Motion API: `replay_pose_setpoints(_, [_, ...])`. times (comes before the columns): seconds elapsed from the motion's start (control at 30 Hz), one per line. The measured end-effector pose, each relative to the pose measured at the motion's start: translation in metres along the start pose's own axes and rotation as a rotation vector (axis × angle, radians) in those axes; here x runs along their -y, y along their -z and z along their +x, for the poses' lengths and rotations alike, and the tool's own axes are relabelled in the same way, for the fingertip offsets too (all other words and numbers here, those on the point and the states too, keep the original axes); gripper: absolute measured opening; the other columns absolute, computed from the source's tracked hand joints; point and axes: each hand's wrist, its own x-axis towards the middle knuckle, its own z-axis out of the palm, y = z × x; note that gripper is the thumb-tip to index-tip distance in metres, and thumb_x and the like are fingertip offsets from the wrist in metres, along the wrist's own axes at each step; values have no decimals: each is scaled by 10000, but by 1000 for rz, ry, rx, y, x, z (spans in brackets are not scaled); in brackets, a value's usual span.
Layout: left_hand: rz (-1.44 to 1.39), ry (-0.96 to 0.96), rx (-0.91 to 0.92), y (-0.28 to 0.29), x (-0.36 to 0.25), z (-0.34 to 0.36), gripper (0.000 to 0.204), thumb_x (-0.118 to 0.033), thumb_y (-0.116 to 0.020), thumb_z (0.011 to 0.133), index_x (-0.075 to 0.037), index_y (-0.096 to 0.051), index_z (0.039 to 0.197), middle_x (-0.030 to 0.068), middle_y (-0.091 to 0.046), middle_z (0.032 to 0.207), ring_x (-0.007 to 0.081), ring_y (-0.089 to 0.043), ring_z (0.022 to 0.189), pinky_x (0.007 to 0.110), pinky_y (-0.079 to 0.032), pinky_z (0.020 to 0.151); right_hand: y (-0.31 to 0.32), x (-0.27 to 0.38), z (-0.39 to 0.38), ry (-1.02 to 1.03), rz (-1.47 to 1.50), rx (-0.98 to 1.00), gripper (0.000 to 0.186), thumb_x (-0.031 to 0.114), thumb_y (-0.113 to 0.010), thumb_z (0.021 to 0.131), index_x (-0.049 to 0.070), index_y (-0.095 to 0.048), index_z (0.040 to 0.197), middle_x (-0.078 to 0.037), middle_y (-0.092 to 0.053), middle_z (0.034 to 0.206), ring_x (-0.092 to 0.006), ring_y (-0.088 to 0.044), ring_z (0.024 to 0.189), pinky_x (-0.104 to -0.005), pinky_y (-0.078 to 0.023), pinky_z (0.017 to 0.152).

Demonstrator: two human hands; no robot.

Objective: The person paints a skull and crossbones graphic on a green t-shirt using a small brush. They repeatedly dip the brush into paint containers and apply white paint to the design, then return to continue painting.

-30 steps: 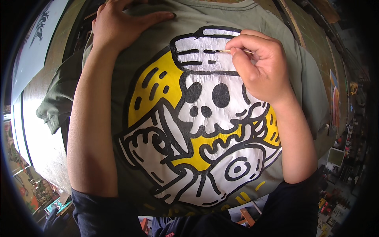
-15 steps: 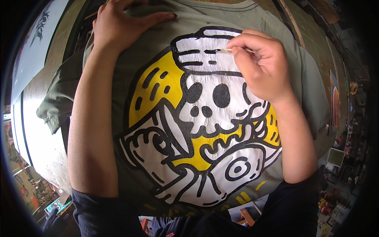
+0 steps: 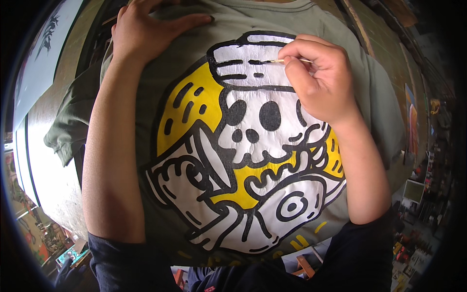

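An olive T-shirt lies spread out, painted with a cartoon skull in white, black and yellow. My right hand pinches a thin light brush, whose dark tip meets a black dash on the white cap-like shape above the skull. My left hand rests on the shirt at the upper left, thumb stretched toward the collar and fingers apart, some cut off by the top edge. Yellow painted marks run along the shirt's lower part, partly in shadow.
The shirt is on a wooden board. A pale sheet with a dark drawing is at the far left. A colourful panel stands at the right, with cluttered small items beyond. A wooden stool part shows below the shirt.
The view has shifted very slightly, so shirt and hands sit a few pixels differently. My right hand still holds the brush at the same dash; my left hand stays in place.
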Motion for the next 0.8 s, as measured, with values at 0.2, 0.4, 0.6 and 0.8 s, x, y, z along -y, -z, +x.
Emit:
replay_pose_setpoints(0.2, [140, -129, -28, -18, 34, 7, 644, -591, -789, 575, -207, -674, 1079, 80, -583, 1203, 243, -563, 1109, 388, -460, 951, 1, -2, 0, -39, 69, -43, 64, 6, -559, 692, -41, -601, 684, -110, -580, 618, -162, -562, 531, -253, -445, 505])
replay_pose_setpoints(0.4, [124, -106, -20, -18, 35, 6, 647, -609, -778, 575, -215, -675, 1078, 75, -585, 1200, 240, -560, 1113, 391, -458, 952, -1, 0, 1, 2, 16, -25, 71, 5, -555, 697, -43, -599, 670, -103, -580, 608, -160, -565, 542, -257, -444, 507])
replay_pose_setpoints(0.6, [132, -142, -4, -14, 34, 7, 638, -603, -778, 580, -210, -677, 1073, 78, -588, 1186, 243, -575, 1089, 391, -462, 945, -1, 0, 1, -29, 71, -68, 79, 7, -551, 699, -39, -600, 658, -100, -580, 600, -156, -552, 523, -250, -433, 504])
replay_pose_setpoints(0.8, [12, -3, -1, -4, 6, 0, 544, -465, -838, 560, -100, -677, 930, 112, -581, 1065, 285, -503, 1088, 405, -395, 954, -2, -2, 0, -3, 36, -48, 78, 8, -555, 700, -39, -607, 664, -98, -585, 603, -155, -555, 525, -246, -441, 509])
